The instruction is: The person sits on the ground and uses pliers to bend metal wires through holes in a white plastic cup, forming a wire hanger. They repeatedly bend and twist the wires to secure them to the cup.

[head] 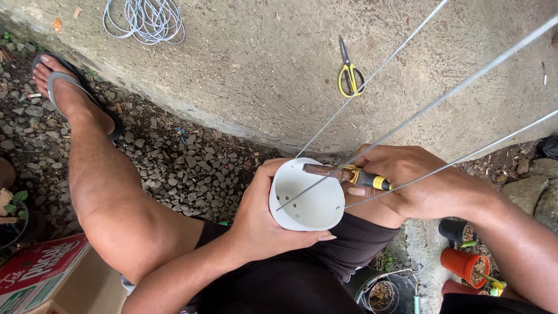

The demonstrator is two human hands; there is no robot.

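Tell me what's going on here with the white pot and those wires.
A seated person grips a white plastic pot in the left hand, with its open mouth toward the camera. The right hand holds pliers with yellow-and-black handles at the pot's rim. Three thin wires run from the pot up and to the right, and small holes show in the pot's wall. On the concrete slab behind lie yellow-handled scissors and a coil of wire.

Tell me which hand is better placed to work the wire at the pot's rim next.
Probably the right hand: it already grips the yellow-handled pliers, their tip at the white plastic pot's rim beside the wires. The left hand wraps the pot's side, steadying it.
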